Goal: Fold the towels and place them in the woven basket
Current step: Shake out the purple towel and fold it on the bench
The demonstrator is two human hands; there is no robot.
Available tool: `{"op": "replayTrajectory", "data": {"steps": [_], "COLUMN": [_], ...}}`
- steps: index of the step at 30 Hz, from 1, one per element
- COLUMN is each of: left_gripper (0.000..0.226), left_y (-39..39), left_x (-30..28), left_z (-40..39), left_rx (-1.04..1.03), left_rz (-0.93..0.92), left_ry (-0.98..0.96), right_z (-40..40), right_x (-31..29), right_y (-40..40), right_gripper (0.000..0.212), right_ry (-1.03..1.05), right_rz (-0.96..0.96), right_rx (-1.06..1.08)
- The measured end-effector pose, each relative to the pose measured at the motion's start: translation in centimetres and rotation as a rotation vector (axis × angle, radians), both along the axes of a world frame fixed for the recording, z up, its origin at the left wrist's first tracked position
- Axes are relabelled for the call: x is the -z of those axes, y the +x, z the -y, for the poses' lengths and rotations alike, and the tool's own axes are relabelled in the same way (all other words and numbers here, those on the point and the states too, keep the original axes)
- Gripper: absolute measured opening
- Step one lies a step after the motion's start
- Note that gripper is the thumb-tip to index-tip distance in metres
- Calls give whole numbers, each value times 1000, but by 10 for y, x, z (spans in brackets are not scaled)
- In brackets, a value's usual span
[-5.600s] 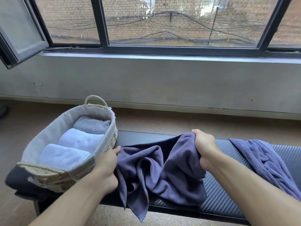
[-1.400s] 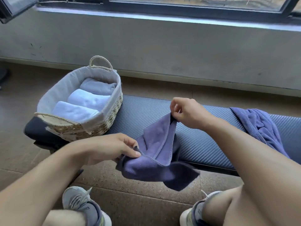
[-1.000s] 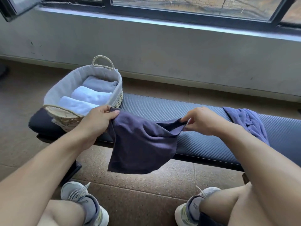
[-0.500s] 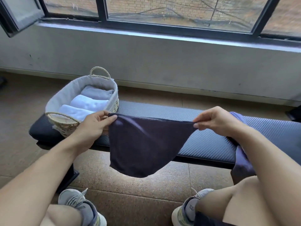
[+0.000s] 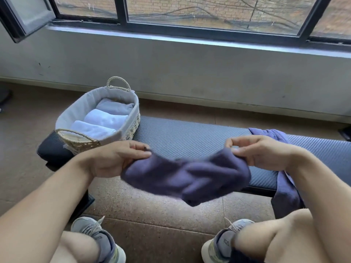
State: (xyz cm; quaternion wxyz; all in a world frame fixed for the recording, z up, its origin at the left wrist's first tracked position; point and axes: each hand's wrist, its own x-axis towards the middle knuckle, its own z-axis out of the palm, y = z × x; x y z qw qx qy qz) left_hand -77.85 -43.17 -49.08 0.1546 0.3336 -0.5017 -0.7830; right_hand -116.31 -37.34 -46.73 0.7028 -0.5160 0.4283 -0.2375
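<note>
A dark purple towel (image 5: 188, 177) hangs slack and blurred between my hands, in front of the bench. My left hand (image 5: 115, 158) pinches its left corner and my right hand (image 5: 260, 150) pinches its right corner. The woven basket (image 5: 131, 128) with a grey cloth lining stands on the left end of the padded bench (image 5: 186, 135). Three rolled towels (image 5: 104, 118) lie inside it, two pale blue and one lilac. A second purple towel (image 5: 284, 188) is draped over the bench at the right, partly hidden behind my right forearm.
A grey wall with a window sill runs behind the bench. An open window pane (image 5: 26, 14) juts in at the top left. My knees and grey shoes (image 5: 95, 238) are on the speckled floor below the towel.
The towel was stretched flat and taut between my hands half a second ago; now it sags in a bunched curve, lower and closer to me. Both hands keep their corners.
</note>
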Motion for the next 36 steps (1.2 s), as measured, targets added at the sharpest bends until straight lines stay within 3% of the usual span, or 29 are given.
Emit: {"op": "replayTrajectory", "data": {"steps": [1, 3, 5, 7, 9, 14, 18, 23, 26, 30, 34, 36], "left_gripper": [13, 20, 19, 19, 21, 11, 27, 5, 7, 7, 11, 10], "left_y": [1, -4, -9, -13, -15, -15, -16, -15, -14, -16, -25, -28], "left_x": [0, 5, 11, 16, 24, 27, 24, 19, 17, 20, 26, 26], "left_z": [0, 4, 14, 23, 29, 45, 48, 48, 48, 45, 39, 37], "left_rx": [37, -102, -407, -577, -605, -677, -678, -578, -561, -535, -579, -609], "left_rz": [-4, 1, 56, 158, 219, 321, 334, 411, 428, 455, 307, 265], "left_ry": [15, -9, -110, -215, -272, -305, -270, -332, -401, -449, -185, -98], "right_z": [-3, -3, 4, 15, 24, 41, 52, 59, 61, 62, 56, 58], "right_x": [-3, -2, 8, 20, 30, 38, 48, 49, 50, 52, 54, 56], "right_y": [-7, -16, -22, -24, -27, -27, -30, -33, -35, -32, -17, -14], "right_gripper": [15, 15, 19, 15, 10, 15, 17, 27, 30, 27, 27, 32], "right_ry": [43, 34, -74, -195, -271, -382, -400, -465, -490, -456, -399, -403], "right_rz": [-1, -96, -226, -399, -568, -652, -780, -797, -850, -770, -542, -534], "right_rx": [-72, -49, 161, 318, 367, 450, 416, 424, 428, 485, 541, 536]}}
